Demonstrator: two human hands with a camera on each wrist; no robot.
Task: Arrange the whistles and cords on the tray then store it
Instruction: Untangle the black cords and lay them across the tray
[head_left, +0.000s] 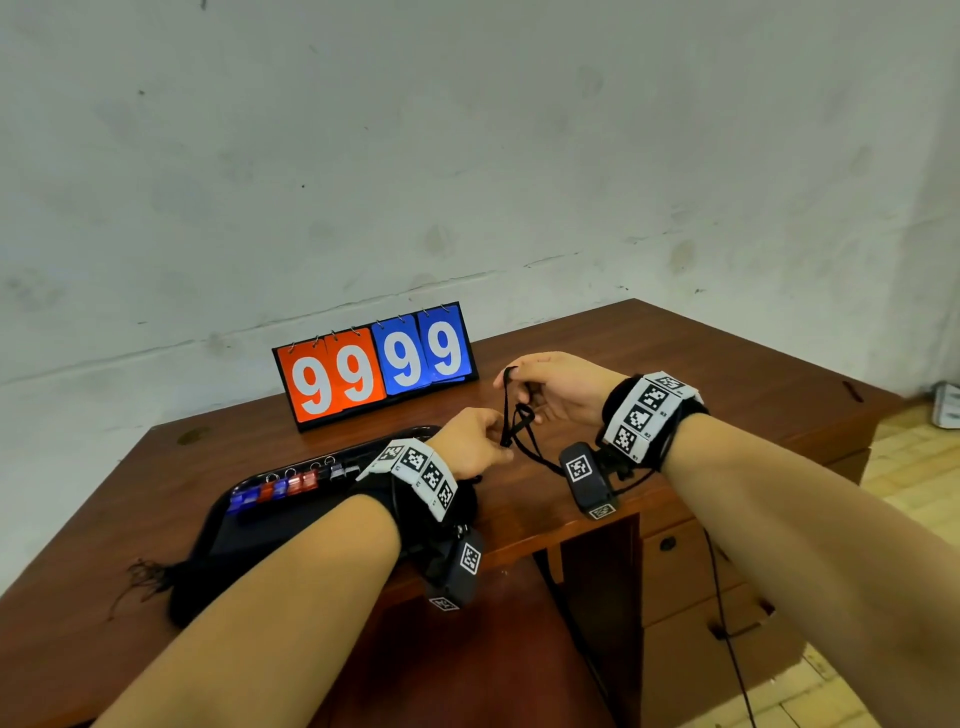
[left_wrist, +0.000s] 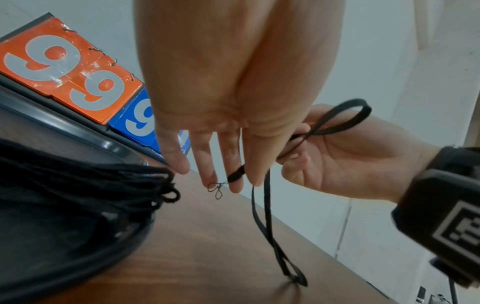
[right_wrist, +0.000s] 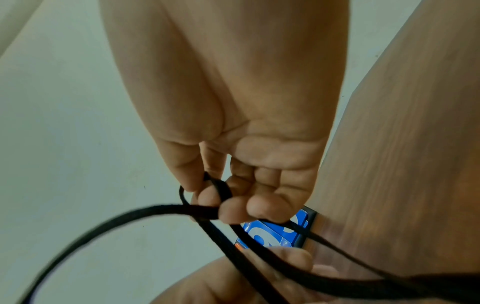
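Pale, scuffed wall (head_left: 467, 156) behind; brown wooden bench (head_left: 675, 353) pushed against it, drawers at its right end.

Flip scoreboard (head_left: 374, 364) stands at the back of the bench, 12 o'clock from the hands. Two orange cards, two blue, all showing 9.

Black tray (head_left: 244, 525) lies on the bench at about 9 o'clock from the hands. Row of whistles (head_left: 283, 488) along its far side, blue, red and dark ones, touching side by side, small metal rings on top. Left forearm hides much of the tray's near part. Left wrist view shows a bundle of black cords (left_wrist: 103, 185) piled on the tray, their looped ends reaching over its rim toward the hands. Frayed black threads (head_left: 143, 577) stick out past the tray's near left end.

One black cord (head_left: 514, 421) is held up above the bench between both hands, just right of the tray.

Right hand (head_left: 556, 387), at 1 o'clock, fingers (right_wrist: 231, 211) curled, pinching the cord near its upper loop; the loop stands up past the fingertips.

Left hand (head_left: 472, 441), at 7 o'clock from the right hand, fingers (left_wrist: 205, 164) mostly straight and pointing down, with the cord's thicker end and its thin string loop gripped between two of them. From there the cord drops in a long doubled loop whose bottom touches the bench.

Both wrists wear black bands with printed square markers.
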